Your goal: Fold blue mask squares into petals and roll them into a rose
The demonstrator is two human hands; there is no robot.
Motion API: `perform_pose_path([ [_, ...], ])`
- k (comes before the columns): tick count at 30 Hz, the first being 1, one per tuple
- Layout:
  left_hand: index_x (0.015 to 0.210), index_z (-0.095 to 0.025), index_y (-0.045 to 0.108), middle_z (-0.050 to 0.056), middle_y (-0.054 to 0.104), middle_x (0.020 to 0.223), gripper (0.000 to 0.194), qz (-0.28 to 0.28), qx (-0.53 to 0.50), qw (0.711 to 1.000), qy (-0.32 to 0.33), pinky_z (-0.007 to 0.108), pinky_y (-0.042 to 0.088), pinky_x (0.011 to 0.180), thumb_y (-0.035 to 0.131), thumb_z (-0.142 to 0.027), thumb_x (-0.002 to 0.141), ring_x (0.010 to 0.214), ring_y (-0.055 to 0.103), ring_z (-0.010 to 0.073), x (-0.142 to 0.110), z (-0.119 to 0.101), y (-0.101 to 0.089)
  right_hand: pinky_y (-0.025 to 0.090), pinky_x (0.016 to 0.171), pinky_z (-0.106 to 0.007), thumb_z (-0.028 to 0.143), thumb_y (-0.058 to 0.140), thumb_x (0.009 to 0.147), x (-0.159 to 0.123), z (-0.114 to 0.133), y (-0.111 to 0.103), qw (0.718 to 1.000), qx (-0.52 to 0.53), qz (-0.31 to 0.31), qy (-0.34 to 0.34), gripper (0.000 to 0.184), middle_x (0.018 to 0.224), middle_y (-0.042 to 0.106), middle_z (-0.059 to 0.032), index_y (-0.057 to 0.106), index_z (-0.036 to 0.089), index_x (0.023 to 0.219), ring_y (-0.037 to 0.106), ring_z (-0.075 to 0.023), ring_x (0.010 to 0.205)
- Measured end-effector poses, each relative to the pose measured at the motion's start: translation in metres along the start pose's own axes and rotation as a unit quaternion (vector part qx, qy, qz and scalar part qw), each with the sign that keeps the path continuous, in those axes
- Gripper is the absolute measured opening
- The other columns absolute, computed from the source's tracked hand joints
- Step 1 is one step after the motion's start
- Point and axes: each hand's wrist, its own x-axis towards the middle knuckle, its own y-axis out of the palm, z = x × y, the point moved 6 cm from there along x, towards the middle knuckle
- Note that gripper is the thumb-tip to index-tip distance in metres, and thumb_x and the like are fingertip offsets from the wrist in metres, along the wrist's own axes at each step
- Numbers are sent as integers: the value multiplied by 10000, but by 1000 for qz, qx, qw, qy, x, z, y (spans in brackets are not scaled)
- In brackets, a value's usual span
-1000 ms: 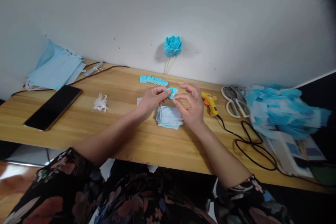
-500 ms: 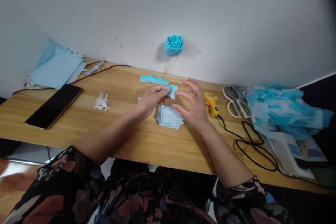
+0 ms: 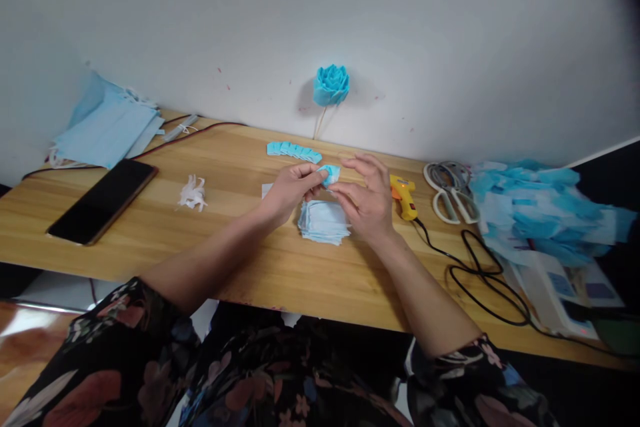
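Between thumb and fingers, my left hand (image 3: 296,188) pinches a small folded piece of blue mask fabric (image 3: 331,175) with a whitish lower part. My right hand (image 3: 367,197) has its thumb and index finger closed at the piece's lower right corner, while the other fingers stay raised and apart from it. Just below the hands lies a stack of pale blue fabric squares (image 3: 325,221). Behind them, a row of folded blue pieces (image 3: 293,151) overlaps on the table. A small whitish piece (image 3: 267,191) is partly hidden by my left hand.
A blue fabric flower (image 3: 331,85) on a stick leans against the wall. To the right are a yellow glue gun (image 3: 403,197) with a black cord, scissors (image 3: 453,203) and a heap of blue scraps (image 3: 545,207). Leftward lie white strips (image 3: 193,193), a phone (image 3: 103,201) and face masks (image 3: 110,130).
My right hand has moved left, its thumb and index finger closing onto the piece's corner. The piece has turned slightly in my left hand, which stays in about the same place.
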Motion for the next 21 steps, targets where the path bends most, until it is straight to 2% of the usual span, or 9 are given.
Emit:
perform_pose_path([
  [7,691,-148,625,-18,556,585,284,-9,3,1000,-4,214,347,503,739,-383,803,518,458,67,-2,-4,2,445,1037,-565,245,709,854,-2,1,0,999,29,-32,19,66,1205,640,-12,697,310,858,560,-277,1218],
  [11,699,-147,627,-18,569,595,258,-16,-1,1000,-9,207,346,493,731,-358,805,516,452,64,-2,-6,3,493,978,-523,242,696,860,-5,-4,3,993,70,-45,82,49,1201,627,-31,674,284,871,583,-257,1192],
  [21,721,-144,647,-9,594,644,231,-13,-2,1000,-6,199,364,503,736,-343,797,541,474,65,-3,-4,3,482,1025,-457,277,689,845,-14,-20,14,955,200,-45,215,75,1202,652,-78,635,227,862,613,-229,1184],
])
